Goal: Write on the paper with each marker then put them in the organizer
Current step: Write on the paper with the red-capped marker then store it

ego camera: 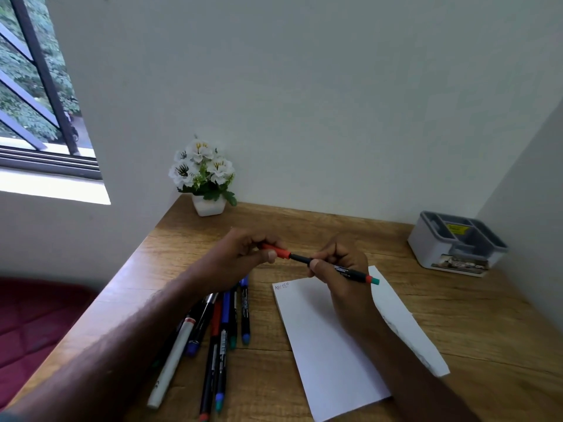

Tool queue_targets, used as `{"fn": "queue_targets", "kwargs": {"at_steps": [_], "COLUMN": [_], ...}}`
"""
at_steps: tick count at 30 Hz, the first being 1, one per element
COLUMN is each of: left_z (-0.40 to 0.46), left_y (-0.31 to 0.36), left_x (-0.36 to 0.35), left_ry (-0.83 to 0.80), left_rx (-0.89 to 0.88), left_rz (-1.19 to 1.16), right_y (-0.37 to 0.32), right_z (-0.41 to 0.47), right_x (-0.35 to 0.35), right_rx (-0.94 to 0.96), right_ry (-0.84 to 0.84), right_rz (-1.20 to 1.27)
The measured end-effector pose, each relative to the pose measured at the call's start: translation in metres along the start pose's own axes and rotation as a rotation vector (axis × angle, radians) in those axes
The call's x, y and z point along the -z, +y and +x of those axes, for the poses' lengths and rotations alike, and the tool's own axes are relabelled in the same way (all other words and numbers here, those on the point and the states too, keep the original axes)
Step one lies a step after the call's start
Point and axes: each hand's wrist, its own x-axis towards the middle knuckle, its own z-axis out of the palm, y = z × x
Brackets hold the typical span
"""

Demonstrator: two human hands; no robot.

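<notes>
The person is holding a red-capped marker level in the air above the top edge of the paper, which is lying flat on the wooden surface. The left hand is pinching the red cap between thumb and fingers, while the right hand is clamped around the black barrel. The cap is sitting right against the barrel, and the two hands are gripping opposite ends, probably so that one can steady the body as the other works the cap; whether the cap is going on or coming off cannot be told.

A few small coloured letters are showing at the paper's top left corner, so some writing is already done. Left of the paper, a loose heap of other markers is lying within easy reach of the left hand. The grey organizer is standing well beyond the paper to the right, against the wall, its compartments apparently holding no markers yet.
</notes>
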Motion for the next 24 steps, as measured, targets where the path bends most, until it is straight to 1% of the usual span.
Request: {"fn": "queue_targets", "kwargs": {"at_steps": [4,8,12,17,21,24], "left_z": [0.0002,-0.0022,-0.0035,-0.0036,-0.0038,-0.0019], "left_y": [0.0011,0.0027,0.0006,0.0022,0.003,0.0044], "left_x": [-0.0014,-0.0031,-0.0008,0.0017,0.0011,0.0038], "left_ry": [-0.046,-0.048,-0.056,-0.071,-0.104,-0.093], "left_rx": [-0.003,0.047,0.048,0.025,0.029,0.04], "left_rz": [0.008,-0.143,-0.22,-0.27,-0.256,-0.267], "right_y": [0.0003,-0.0022,-0.0028,-0.0003,-0.0001,-0.0016], "right_z": [-0.0003,-0.0007,0.0002,-0.0005,-0.0029,-0.0037], "right_x": [0.0,0.002,-0.0006,-0.0034,-0.0051,-0.0054], "right_rx": [-0.024,-0.059,-0.021,-0.035,-0.044,-0.071], "right_ry": [-0.061,-0.136,-0.132,-0.146,-0.138,-0.135], "right_rz": [-0.013,0.033,0.035,0.046,0.055,0.075]}}
